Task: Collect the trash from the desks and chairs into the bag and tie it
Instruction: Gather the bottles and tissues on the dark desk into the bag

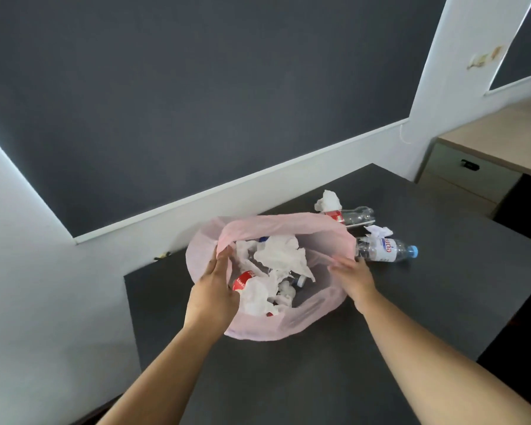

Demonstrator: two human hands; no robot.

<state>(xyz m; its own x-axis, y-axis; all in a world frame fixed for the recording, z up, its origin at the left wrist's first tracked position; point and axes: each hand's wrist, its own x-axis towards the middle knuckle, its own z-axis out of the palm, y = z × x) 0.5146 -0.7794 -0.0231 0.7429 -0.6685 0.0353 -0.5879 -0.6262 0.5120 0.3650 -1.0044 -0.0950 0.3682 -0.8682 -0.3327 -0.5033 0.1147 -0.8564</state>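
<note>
A pale pink plastic bag (288,223) stands open on the dark desk (411,302), holding crumpled white tissues and plastic bottles. My left hand (213,289) grips the bag's left rim. My right hand (351,276) grips the right rim. Behind the bag lie a clear bottle with a red label (351,214) and a crumpled tissue (328,200). To the bag's right lies a clear bottle with a blue cap (387,250), with another crumpled tissue (379,231) against it.
A dark wall panel with white trim runs behind the desk. A light wooden desk with drawers (472,170) stands at the far right. The dark desk's left edge drops off near my left forearm.
</note>
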